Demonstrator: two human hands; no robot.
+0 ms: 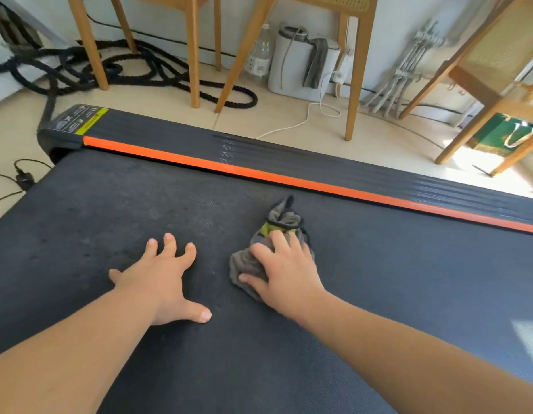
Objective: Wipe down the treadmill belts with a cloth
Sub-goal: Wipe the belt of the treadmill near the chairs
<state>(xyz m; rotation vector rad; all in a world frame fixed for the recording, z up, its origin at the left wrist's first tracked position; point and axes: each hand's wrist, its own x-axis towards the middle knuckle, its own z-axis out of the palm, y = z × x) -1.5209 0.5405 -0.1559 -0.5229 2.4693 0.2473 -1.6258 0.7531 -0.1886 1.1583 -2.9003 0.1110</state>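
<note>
A dark grey treadmill belt (110,210) fills the lower part of the head view. An orange strip (259,173) and a black ribbed side rail (319,159) run along its far edge. A crumpled grey cloth (247,261) with a yellow-green patch lies on the belt near the middle. My right hand (286,270) lies on top of the cloth, its fingers curled over it and its thumb against the cloth's near side. My left hand (163,276) presses flat on the bare belt to the left of the cloth, fingers spread, holding nothing.
Beyond the rail, on the tiled floor, stand wooden chair legs (193,55), a coiled black rope (125,67), a white appliance (298,61) with a white cable, a plastic bottle (260,52) and a green bag (504,134). A black adapter (25,177) lies left of the belt.
</note>
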